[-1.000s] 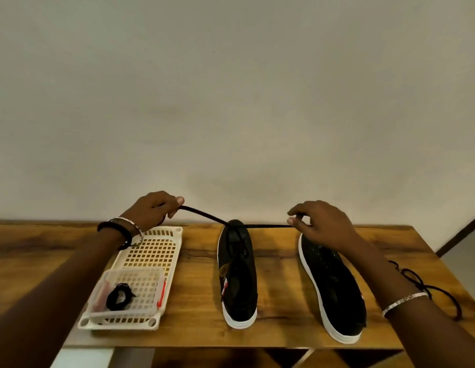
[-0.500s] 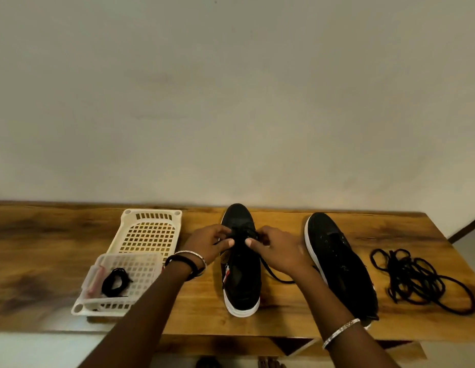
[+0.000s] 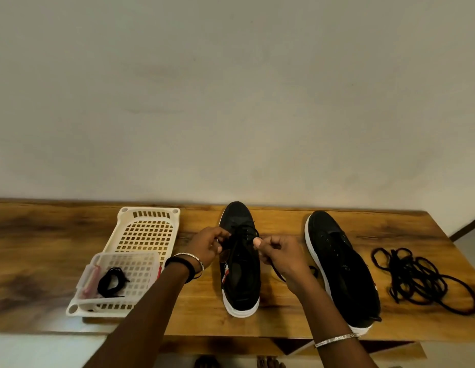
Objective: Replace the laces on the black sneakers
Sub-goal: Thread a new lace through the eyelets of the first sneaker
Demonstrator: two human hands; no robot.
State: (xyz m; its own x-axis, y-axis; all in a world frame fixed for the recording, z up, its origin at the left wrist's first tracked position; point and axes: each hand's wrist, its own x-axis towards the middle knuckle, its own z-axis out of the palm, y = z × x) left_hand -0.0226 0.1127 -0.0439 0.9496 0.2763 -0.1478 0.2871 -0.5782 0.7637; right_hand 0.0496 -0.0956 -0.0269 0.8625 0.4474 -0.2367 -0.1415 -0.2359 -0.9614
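Lace (image 3: 237, 236) pinched by left hand (image 3: 207, 245) and right hand (image 3: 281, 251) over sneaker (image 3: 240, 285), heel near counter (image 3: 284, 324) front edge; second sneaker (image 3: 337, 261) print unreadable.

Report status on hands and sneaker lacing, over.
Left hand, right hand both pinching lace at middle sneaker. Right sneaker looks unlaced. Nothing in the way.

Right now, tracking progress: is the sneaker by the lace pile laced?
Unlaced: the right sneaker shows bare eyelets, no lace across them. Left hand and right hand pinch the middle sneaker's lace.
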